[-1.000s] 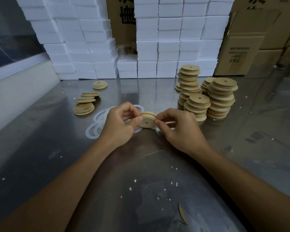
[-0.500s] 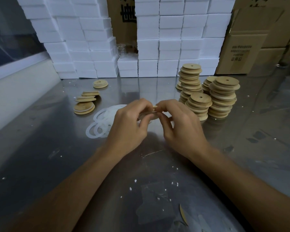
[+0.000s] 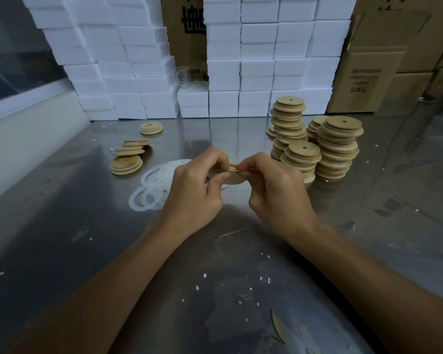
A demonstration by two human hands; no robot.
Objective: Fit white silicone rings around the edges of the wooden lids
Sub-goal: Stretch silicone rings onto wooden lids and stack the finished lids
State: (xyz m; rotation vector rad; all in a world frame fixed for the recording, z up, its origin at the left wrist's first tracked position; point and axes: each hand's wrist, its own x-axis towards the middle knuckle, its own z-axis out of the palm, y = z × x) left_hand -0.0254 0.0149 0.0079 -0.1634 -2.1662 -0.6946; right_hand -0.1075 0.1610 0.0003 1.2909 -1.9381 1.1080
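A round wooden lid (image 3: 236, 177) is held between both hands above the steel table (image 3: 87, 238), mostly hidden by the fingers. My left hand (image 3: 197, 190) pinches its left edge and my right hand (image 3: 274, 192) pinches its right edge, where a thin white silicone ring runs along the rim. A loose pile of white silicone rings (image 3: 151, 190) lies flat on the table just left of my left hand. Tall stacks of bare wooden lids (image 3: 325, 146) stand to the right, close behind my right hand.
Several lids (image 3: 127, 159) lie in a small group at the left, with one more lid (image 3: 151, 128) behind them. White foam boxes (image 3: 241, 72) wall off the back, cardboard cartons (image 3: 374, 72) stand at the back right. White crumbs dot the table.
The lid has turned from tilted towards me to nearly flat. Both hands rose over it and closed in, fingers working along its rim.
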